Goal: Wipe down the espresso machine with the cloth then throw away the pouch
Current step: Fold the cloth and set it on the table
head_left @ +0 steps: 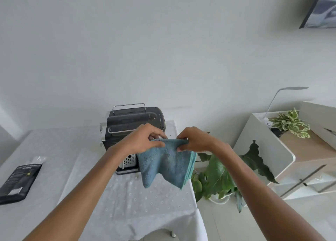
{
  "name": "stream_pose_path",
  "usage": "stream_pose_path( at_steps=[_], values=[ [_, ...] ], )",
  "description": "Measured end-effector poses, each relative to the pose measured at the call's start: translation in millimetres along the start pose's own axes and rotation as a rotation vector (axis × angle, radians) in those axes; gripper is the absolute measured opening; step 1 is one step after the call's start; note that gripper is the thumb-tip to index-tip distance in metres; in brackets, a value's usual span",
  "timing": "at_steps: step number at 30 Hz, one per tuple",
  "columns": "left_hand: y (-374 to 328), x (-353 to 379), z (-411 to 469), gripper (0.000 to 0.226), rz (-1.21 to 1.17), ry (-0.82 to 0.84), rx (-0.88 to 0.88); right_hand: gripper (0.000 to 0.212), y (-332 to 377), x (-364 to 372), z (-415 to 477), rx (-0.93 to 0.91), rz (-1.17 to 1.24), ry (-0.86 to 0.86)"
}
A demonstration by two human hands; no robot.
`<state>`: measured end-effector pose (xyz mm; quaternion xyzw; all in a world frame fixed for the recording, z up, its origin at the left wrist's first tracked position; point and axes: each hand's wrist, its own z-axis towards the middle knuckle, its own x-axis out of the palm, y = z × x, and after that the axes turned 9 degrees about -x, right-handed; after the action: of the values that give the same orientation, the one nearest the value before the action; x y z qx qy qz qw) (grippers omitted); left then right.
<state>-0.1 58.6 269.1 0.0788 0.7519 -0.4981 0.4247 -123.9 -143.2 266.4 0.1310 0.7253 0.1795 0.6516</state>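
Head view: both hands are up in front of the espresso machine, the left hand and right hand each pinching the top edge of the blue cloth, which hangs folded between them above the table. Wiping hasn't begun; this looks like readying the cloth. Next it must be pressed to the machine's casing. The black pouch lies far left, untouched.
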Motion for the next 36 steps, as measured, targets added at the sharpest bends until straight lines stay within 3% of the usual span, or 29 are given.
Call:
stream_pose_path(
  at_steps=[2,3,5,7,11,17,23,28,31,33,36],
  values=[
    [16,7,-10,0.046,0.045,0.117,-0.082,0.038,1,8,0,0.019,-0.057,-0.004],
    [27,15,-14,0.040,0.106,0.165,-0.104,0.044,0,15,-1,0.026,-0.099,-0.001],
    [48,35,-23,0.026,0.215,0.188,-0.149,0.036,-6,31,-5,0.021,-0.175,0.016],
    [67,55,-30,0.036,0.232,0.120,-0.180,0.022,-14,45,-13,0.042,-0.217,0.052],
    [83,81,-36,0.027,0.219,-0.030,-0.166,0.022,-22,71,-27,0.112,-0.197,0.128],
    [107,98,-26,0.019,0.070,-0.034,-0.131,0.024,-37,98,-24,0.153,-0.152,0.228],
    [118,101,6,0.030,0.038,-0.210,-0.126,0.013,-58,108,-3,0.187,-0.120,0.006],
    [120,125,-3,0.035,-0.011,-0.322,-0.091,0.039,-73,142,-8,0.190,-0.166,-0.249],
    [153,179,-11,0.036,0.033,-0.284,-0.179,0.064,-90,211,-22,0.221,-0.199,-0.213],
    [176,224,-20,0.035,0.125,-0.189,-0.226,0.077,-100,264,-38,0.264,-0.180,-0.097],
    [196,264,-34,0.043,0.215,-0.116,-0.242,0.083,-98,310,-60,0.304,-0.217,-0.022]
  ],
)
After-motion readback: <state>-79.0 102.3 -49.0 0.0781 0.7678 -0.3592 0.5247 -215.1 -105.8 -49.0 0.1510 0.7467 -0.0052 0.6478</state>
